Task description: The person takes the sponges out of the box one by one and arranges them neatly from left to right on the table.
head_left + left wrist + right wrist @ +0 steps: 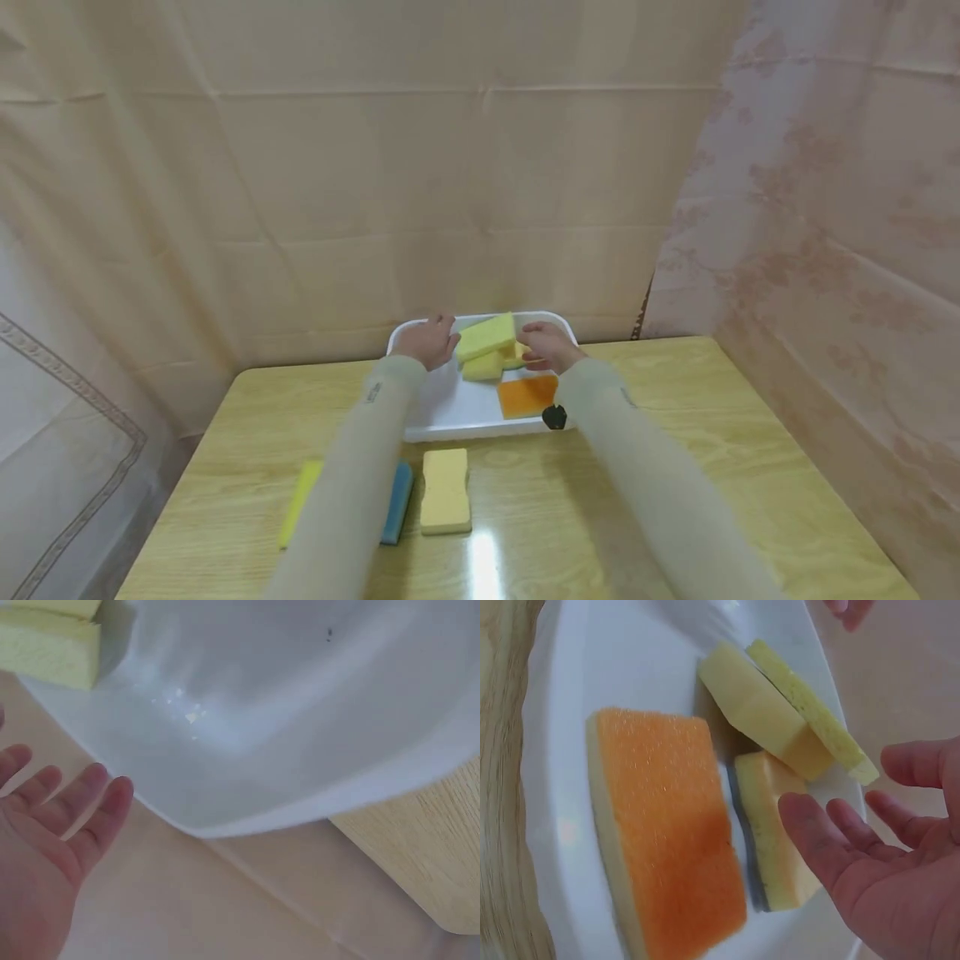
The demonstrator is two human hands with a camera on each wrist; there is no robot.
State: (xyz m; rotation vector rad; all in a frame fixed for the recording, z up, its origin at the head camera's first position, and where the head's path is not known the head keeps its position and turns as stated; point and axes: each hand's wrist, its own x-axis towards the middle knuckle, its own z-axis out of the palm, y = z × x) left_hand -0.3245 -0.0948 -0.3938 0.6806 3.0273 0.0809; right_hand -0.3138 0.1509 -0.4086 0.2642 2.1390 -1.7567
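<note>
A white tray (450,433) holds several sponges. A thin yellow sponge (486,336) leans against a pale yellow block sponge (761,712) near the tray's far side. Beside them lies a yellow sponge with a grey layer (769,832), and an orange-topped sponge (528,397) lies closer to the front. My left hand (426,342) hovers over the tray's left part, left of the thin sponge, its fingers loose and holding nothing. To the right of the sponges is my right hand (551,346), fingers spread and slightly bent, with nothing gripped; its fingertips come close to the grey-layered sponge.
In front of the tray, a pale yellow notched sponge (446,492) lies on the wooden table (750,483). A blue sponge (397,504) and a yellow sponge (302,500) are partly hidden by my left sleeve. A beige cloth (450,183) hangs behind the tray.
</note>
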